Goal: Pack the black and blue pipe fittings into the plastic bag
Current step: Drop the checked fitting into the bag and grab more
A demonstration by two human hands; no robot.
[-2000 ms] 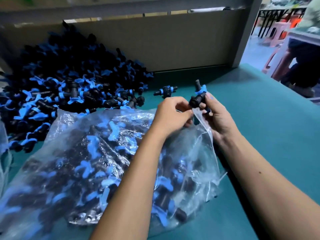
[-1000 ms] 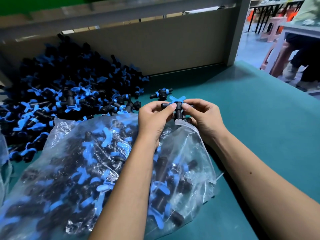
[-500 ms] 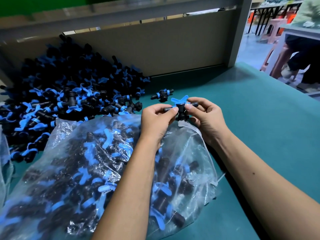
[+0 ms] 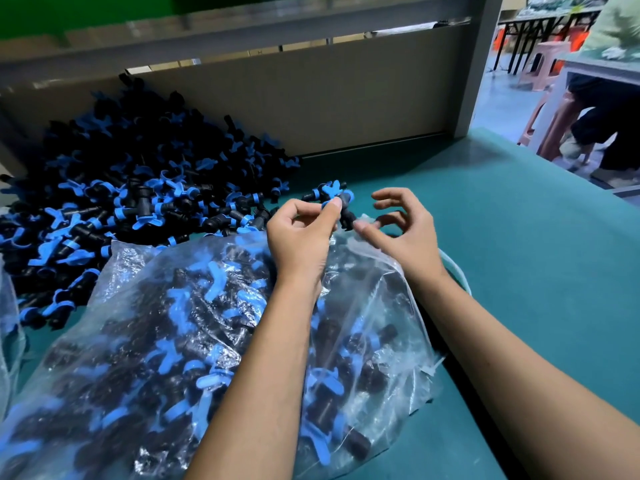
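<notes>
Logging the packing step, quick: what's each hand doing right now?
Left hand: pinching a black and blue pipe fitting above the plastic bag mouth.
Right hand: fingers loosely curled, holding nothing, thumb near the fitting.

Plastic bag [image 4: 145, 341] cut off bottom-left (contents blurred), seated person [image 4: 602, 109] half-hidden

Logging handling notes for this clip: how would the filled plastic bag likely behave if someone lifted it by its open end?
The plastic bag would probably sag and shift: its film is thin and wrinkled. It is likely heavy for its size, being packed with pipe fittings. Fittings could spill near the left hand, where the mouth seems unsealed.
</notes>
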